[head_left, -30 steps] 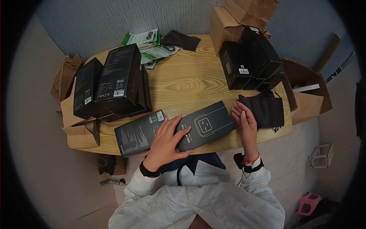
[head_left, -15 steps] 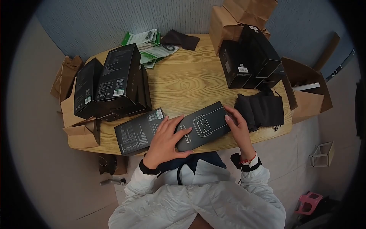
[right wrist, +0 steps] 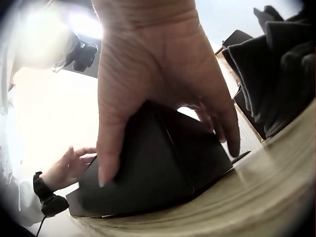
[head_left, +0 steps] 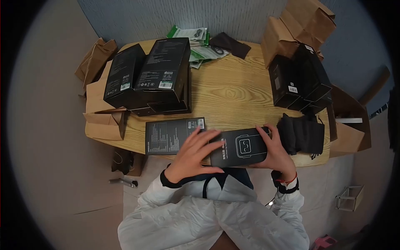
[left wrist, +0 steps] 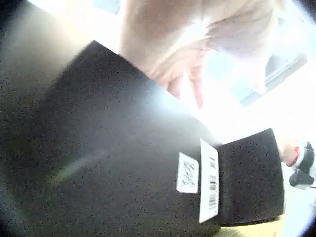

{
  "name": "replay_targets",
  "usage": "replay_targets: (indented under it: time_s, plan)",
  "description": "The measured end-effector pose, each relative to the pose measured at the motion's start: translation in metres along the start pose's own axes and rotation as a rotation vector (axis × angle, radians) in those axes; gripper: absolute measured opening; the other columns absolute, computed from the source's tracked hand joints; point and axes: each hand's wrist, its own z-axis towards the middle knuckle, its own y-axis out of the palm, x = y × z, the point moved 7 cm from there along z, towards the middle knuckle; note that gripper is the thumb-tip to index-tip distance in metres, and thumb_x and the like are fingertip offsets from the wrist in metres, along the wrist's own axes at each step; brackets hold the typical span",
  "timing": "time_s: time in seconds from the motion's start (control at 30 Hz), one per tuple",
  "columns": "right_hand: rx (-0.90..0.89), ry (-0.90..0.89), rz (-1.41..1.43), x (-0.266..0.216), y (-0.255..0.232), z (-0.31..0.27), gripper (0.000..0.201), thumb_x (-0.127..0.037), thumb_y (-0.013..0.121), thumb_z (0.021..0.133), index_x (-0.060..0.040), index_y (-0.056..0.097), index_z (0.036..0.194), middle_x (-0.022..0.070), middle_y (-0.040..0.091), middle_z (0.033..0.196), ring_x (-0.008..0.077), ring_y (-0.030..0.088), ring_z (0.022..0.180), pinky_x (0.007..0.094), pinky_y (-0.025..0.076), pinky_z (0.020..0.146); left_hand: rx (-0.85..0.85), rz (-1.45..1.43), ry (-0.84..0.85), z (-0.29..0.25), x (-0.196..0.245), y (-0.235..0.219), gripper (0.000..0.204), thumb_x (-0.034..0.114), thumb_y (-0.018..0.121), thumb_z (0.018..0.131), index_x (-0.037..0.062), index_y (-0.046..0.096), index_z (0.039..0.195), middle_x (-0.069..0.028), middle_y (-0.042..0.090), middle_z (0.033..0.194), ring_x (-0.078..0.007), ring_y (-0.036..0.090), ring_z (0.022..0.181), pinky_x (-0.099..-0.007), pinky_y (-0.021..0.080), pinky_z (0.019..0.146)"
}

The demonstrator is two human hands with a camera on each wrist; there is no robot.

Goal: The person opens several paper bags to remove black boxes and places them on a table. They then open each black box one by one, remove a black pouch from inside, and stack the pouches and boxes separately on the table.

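The black box with a line-drawn smiling face (head_left: 246, 146) lies flat near the table's front edge. My right hand (head_left: 278, 155) grips its right end; in the right wrist view the thumb of that hand (right wrist: 158, 74) is on one side and the fingers on the other. Over the box's left end is my left hand (head_left: 195, 155), fingers spread and fairly straight. A second dark box (head_left: 166, 137), covered in small print, lies to the left, partly behind the left fingers. The left wrist view shows its white barcode label (left wrist: 209, 180) below the left hand (left wrist: 197, 39).
Large black boxes (head_left: 162, 62) stand at the table's left, more (head_left: 287, 81) at the right rear. Green-and-white packets (head_left: 202, 52) and dark cloth (head_left: 229, 43) lie at the back. Dark pouches (head_left: 302, 133) sit right of my right hand, brown paper bags (head_left: 277, 39) behind.
My right hand has moved left from beside the pouches onto the box's right end and now grips it. My left hand stays over the left end. The head view has shifted and turned.
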Motion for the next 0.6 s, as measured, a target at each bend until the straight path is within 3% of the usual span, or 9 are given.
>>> replay_targets:
  time_s: [0.1,0.17,0.23,0.3,0.33,0.4,0.53,0.6]
  plan:
    - [0.117,0.191,0.164,0.019,-0.007,-0.004,0.111,-0.017,0.090,0.045,-0.0100,0.036,0.141,0.0168,0.029,0.134,0.0370,0.044,0.119,0.0403,0.042,0.101,0.431,0.231,-0.255,-0.039,-0.023,-0.056,0.070,0.033,0.077,0.072,0.0053,0.049,0.129,-0.0163,0.046,0.136,-0.0337,0.043,0.127,-0.0505,0.025,0.110]
    - [0.137,0.199,0.166,0.020,-0.009,-0.003,0.107,-0.018,0.089,0.047,-0.0087,0.037,0.140,0.0195,0.030,0.134,0.0381,0.044,0.119,0.0409,0.043,0.099,0.698,0.054,-0.511,-0.079,-0.055,-0.074,0.058,0.019,0.062,0.087,-0.0019,0.039,0.135,-0.0189,0.042,0.139,-0.0318,0.041,0.128,-0.0387,0.028,0.109]
    - [0.157,0.199,0.172,0.016,-0.008,-0.001,0.104,-0.018,0.089,0.050,-0.0074,0.038,0.139,0.0222,0.030,0.134,0.0391,0.044,0.119,0.0415,0.044,0.098,0.796,-0.032,-0.726,-0.111,-0.088,-0.077,0.052,0.019,0.052,0.095,-0.0026,0.034,0.139,-0.0180,0.039,0.142,-0.0302,0.040,0.129,-0.0348,0.028,0.108]
    - [0.105,0.113,0.211,0.006,0.000,0.003,0.107,-0.016,0.089,0.047,-0.0076,0.038,0.140,0.0163,0.031,0.132,0.0361,0.044,0.119,0.0396,0.041,0.101,0.817,-0.150,-0.773,-0.129,-0.110,-0.071,0.049,0.023,0.047,0.098,-0.0027,0.036,0.139,-0.0174,0.042,0.140,-0.0268,0.043,0.126,-0.0332,0.030,0.106]
    - [0.086,0.065,0.191,0.004,0.003,0.004,0.105,-0.017,0.089,0.046,-0.0074,0.040,0.139,0.0163,0.032,0.132,0.0351,0.043,0.119,0.0390,0.040,0.101,0.748,-0.198,-0.811,-0.132,-0.116,-0.067,0.048,0.023,0.049,0.098,-0.0028,0.039,0.137,-0.0174,0.045,0.137,-0.0250,0.044,0.124,-0.0321,0.032,0.105]
    - [0.068,0.055,0.220,0.003,0.002,0.004,0.105,-0.017,0.089,0.046,-0.0075,0.041,0.139,0.0162,0.032,0.132,0.0349,0.043,0.119,0.0390,0.040,0.101,0.686,-0.175,-0.805,-0.131,-0.114,-0.067,0.044,0.022,0.052,0.097,-0.0028,0.046,0.133,-0.0165,0.054,0.126,-0.0199,0.050,0.117,-0.0286,0.036,0.100]
    - [0.035,0.096,0.272,0.003,0.002,0.002,0.104,-0.018,0.088,0.046,-0.0085,0.042,0.139,0.0160,0.032,0.132,0.0345,0.042,0.119,0.0391,0.039,0.101,0.648,-0.327,-0.829,-0.134,-0.119,-0.057,0.044,0.017,0.054,0.096,-0.0027,0.044,0.134,-0.0135,0.057,0.122,-0.0165,0.054,0.109,-0.0264,0.040,0.096]
    - [0.050,0.113,0.269,0.002,0.003,0.000,0.105,-0.018,0.088,0.046,-0.0090,0.042,0.139,0.0158,0.032,0.132,0.0343,0.042,0.119,0.0389,0.039,0.101,0.796,-0.823,-0.728,-0.135,-0.126,-0.047,0.044,0.013,0.055,0.095,-0.0033,0.043,0.134,-0.0092,0.060,0.118,-0.0119,0.057,0.101,-0.0233,0.043,0.091]
